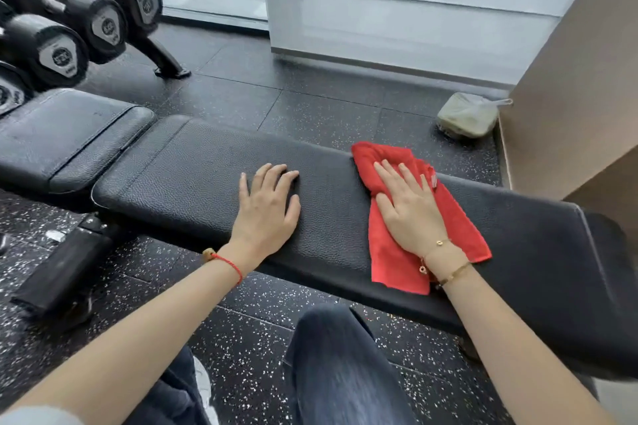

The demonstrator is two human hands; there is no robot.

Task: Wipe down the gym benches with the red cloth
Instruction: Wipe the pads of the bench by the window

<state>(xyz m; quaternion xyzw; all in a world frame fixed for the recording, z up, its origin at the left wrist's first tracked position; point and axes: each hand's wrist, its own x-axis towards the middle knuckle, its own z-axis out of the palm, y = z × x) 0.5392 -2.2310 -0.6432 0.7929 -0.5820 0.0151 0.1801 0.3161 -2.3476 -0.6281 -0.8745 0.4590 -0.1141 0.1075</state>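
Observation:
A long black padded gym bench point(193, 183) runs across the view from left to right. The red cloth point(390, 252) lies spread on its right half, reaching from the far edge to the near edge. My right hand point(407, 210) presses flat on the cloth with straight fingers. My left hand point(267, 207) rests flat on the bare bench pad to the left of the cloth, fingers spread. A second, smaller black pad point(65, 134) adjoins the bench at the left.
A rack of black dumbbells point(69, 24) stands at the back left. A greenish bag in clear plastic point(466, 115) lies on the speckled rubber floor beside a tan wall panel point(580, 86). My knees in dark jeans point(341, 373) are below the bench.

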